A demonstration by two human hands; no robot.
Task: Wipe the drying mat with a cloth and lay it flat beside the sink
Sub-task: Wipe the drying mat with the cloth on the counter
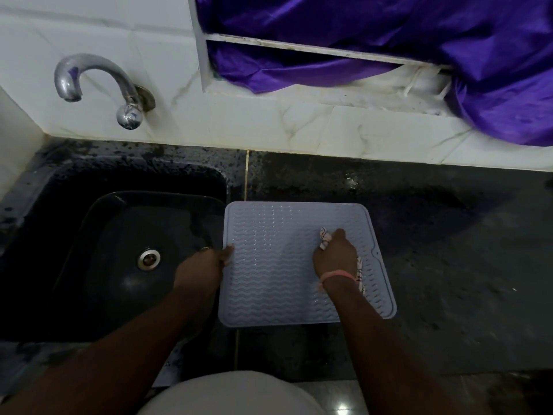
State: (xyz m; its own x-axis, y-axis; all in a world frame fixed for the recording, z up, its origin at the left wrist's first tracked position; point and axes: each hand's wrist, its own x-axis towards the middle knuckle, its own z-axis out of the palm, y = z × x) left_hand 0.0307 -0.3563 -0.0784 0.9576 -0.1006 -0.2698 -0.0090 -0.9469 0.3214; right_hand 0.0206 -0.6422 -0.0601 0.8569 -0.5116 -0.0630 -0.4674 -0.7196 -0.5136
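A pale grey ribbed drying mat (278, 235) lies flat on the dark counter just right of the black sink (119, 235). My right hand (335, 256) presses a small white patterned cloth (324, 239) onto the mat's right half; the cloth shows at my fingertips and beside my wrist. My left hand (203, 265) grips the mat's left edge, thumb on top of it, at the sink's rim.
A chrome tap (98, 82) juts from the white tiled wall above the sink. Purple fabric (389, 40) hangs over the window ledge at the back right. The dark stone counter (449, 250) stretches to the right of the mat.
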